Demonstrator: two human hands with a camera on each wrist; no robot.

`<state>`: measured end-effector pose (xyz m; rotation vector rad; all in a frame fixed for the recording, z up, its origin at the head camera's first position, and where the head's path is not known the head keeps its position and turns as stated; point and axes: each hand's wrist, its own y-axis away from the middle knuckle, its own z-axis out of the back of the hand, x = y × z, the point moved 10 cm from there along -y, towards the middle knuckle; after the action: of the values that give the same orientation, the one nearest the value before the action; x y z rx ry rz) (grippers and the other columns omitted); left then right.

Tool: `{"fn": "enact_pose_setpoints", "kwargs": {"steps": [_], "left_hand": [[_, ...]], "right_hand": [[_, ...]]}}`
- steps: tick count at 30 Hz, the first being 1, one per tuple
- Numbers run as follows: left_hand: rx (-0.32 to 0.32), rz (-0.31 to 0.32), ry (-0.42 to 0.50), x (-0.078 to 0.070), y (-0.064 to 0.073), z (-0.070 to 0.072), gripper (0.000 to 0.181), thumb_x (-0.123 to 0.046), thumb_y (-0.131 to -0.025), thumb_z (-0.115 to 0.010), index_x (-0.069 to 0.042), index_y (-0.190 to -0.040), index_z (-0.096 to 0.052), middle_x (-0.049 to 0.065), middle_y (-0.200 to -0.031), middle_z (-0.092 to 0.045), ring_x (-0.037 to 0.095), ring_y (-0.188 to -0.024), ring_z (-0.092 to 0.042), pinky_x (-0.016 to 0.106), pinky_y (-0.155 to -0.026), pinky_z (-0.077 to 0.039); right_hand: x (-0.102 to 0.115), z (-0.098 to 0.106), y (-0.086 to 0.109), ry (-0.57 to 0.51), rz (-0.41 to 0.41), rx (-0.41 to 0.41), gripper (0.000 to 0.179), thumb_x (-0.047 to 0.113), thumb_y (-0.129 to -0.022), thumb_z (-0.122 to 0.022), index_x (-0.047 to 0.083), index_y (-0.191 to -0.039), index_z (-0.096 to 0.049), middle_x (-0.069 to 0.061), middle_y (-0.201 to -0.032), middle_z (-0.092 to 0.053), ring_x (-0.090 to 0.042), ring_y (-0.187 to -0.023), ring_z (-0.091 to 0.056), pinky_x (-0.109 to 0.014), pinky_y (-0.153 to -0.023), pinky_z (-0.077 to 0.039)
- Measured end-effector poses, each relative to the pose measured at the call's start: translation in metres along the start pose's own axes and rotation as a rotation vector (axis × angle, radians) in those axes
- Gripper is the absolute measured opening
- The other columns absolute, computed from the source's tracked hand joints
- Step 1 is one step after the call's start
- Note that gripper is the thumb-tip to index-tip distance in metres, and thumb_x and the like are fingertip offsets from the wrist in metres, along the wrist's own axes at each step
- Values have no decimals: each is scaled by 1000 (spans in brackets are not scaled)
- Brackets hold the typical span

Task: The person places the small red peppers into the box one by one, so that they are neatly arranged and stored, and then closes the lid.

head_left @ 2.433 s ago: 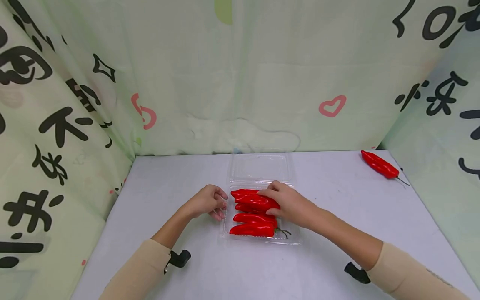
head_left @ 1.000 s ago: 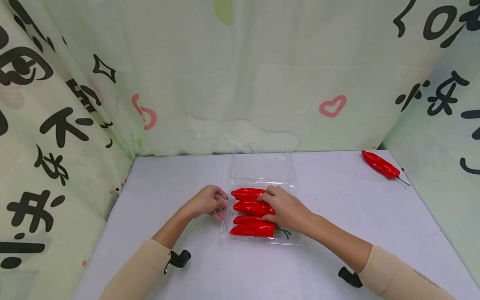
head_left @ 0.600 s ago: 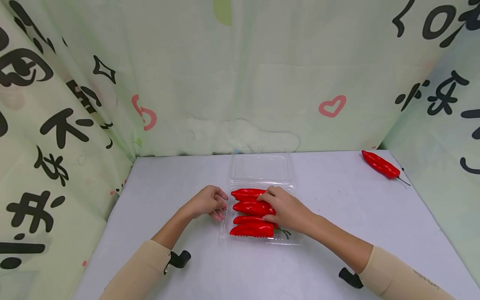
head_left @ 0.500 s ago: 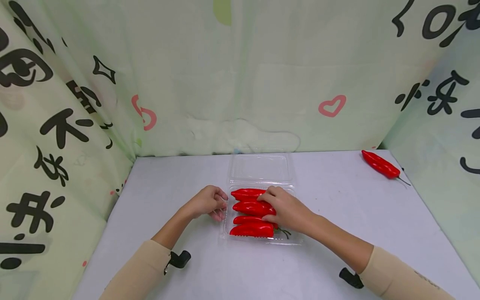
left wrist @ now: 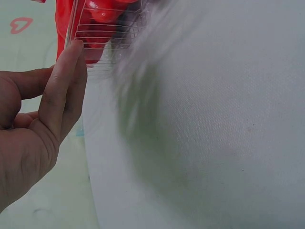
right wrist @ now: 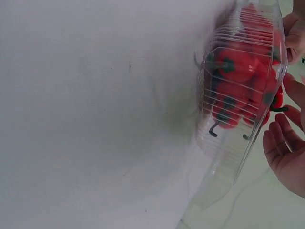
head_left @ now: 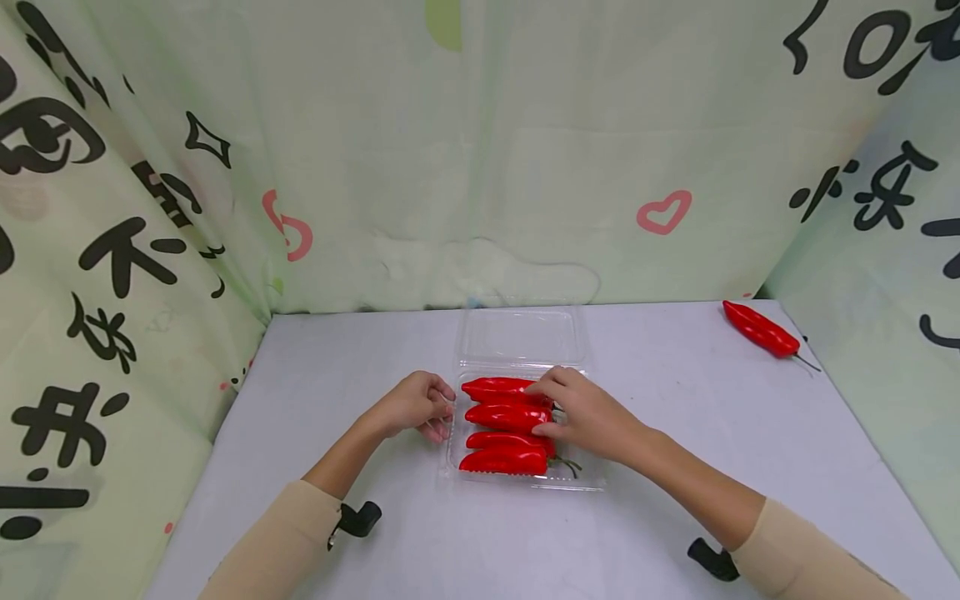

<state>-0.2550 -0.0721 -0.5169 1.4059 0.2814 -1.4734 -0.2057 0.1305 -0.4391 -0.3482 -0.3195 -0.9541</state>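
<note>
A clear plastic clamshell box [head_left: 592, 479] stands mid-table with several red chili peppers [head_left: 506, 458] lying side by side in it, tips to the left. My left hand [head_left: 420, 406] pinches the box's left rim; in the left wrist view its fingertips [left wrist: 74, 50] lie along the ridged wall. Over the right end of the upper peppers, my right hand [head_left: 588, 417] hovers with thumb and fingers spread apart. In the right wrist view, a green stem [right wrist: 279, 109] shows between the parted fingers. The box covers the peppers' lower sides only through clear plastic.
The box's clear lid [head_left: 522, 336] lies folded back toward the curtain [head_left: 525, 167]. One more red chili pepper [head_left: 761, 329] lies at the table's far right corner. White cloth covers the table [head_left: 360, 350].
My right hand lowers a pepper into the box, holds it a moment, then loosens and shifts right and slightly away. The left hand stays at the rim.
</note>
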Motion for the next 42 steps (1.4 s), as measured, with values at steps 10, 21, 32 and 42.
{"fn": "enact_pose_setpoints", "kwargs": {"steps": [10,21,32,42], "left_hand": [[-5,2,-9,1,0,1,27,-2,-99,-66,8,-122,-57,21,-91,-70,20,-60,-70,30,-60,-63],[-13,9,-10,3,-4,3,22,-3,-99,-66,5,-119,-59,17,-89,-70,21,-61,-71,31,-61,-64],[-2,-10,-4,1,-3,2,23,-2,-98,-66,5,-118,-59,17,-88,-70,20,-60,-70,31,-60,-64],[7,-18,-5,2,-3,1,27,-2,-99,-66,8,-122,-57,19,-88,-71,20,-59,-70,31,-60,-63]], "right_hand": [[-22,25,9,-31,4,-98,55,20,-82,-89,10,-130,-66,-7,-115,-66,-22,-102,-65,-32,-80,-64],[-65,56,21,-38,-101,-200,52,18,-82,-89,10,-129,-67,-9,-112,-66,-27,-100,-66,-42,-80,-64],[-129,75,44,14,-259,-246,54,20,-85,-85,4,-132,-64,-14,-118,-64,-32,-103,-64,-42,-80,-62],[-195,96,67,15,-446,-257,66,21,-88,-83,0,-143,-53,-29,-137,-52,-48,-122,-50,-69,-89,-56]]}}
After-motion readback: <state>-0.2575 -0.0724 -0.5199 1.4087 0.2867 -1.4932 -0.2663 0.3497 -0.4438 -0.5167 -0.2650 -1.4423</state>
